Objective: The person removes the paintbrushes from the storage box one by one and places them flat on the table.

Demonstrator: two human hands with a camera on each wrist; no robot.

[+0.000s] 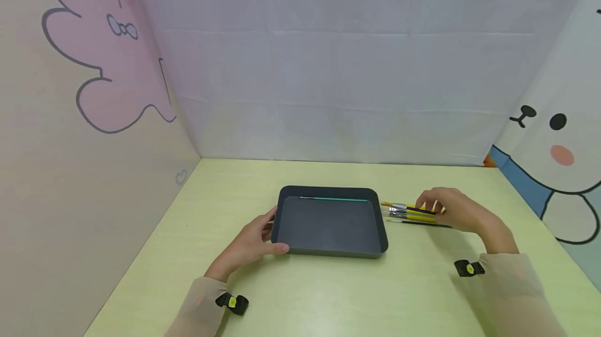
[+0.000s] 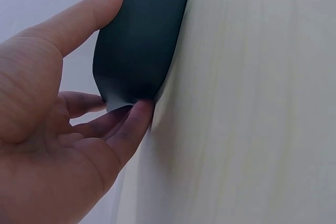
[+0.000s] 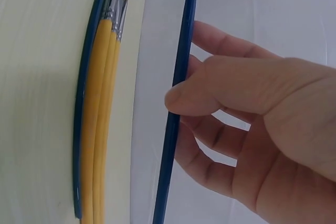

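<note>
A dark grey rectangular tray [image 1: 328, 230] lies on the table with a thin teal-handled paintbrush [image 1: 340, 200] along its far side. At the tray's near left corner, my left hand [image 1: 251, 240] grips the edge. Its thumb is on the front wall and the fingers bend round the side, as the left wrist view shows. My right hand [image 1: 460, 211] pinches a dark blue paintbrush [image 3: 182, 51] by the handle between thumb and fingers, above the table. Beneath it lie several yellow-handled paintbrushes [image 3: 97, 93] and a dark-handled paintbrush [image 3: 80, 114], right of the tray.
The pale wood-patterned table [image 1: 328, 295] ends at a white sheet [image 1: 328, 92] behind. Side panels with cartoon animals stand left and right. A black band [image 1: 232, 303] sits on the left wrist, another band [image 1: 469, 268] on the right.
</note>
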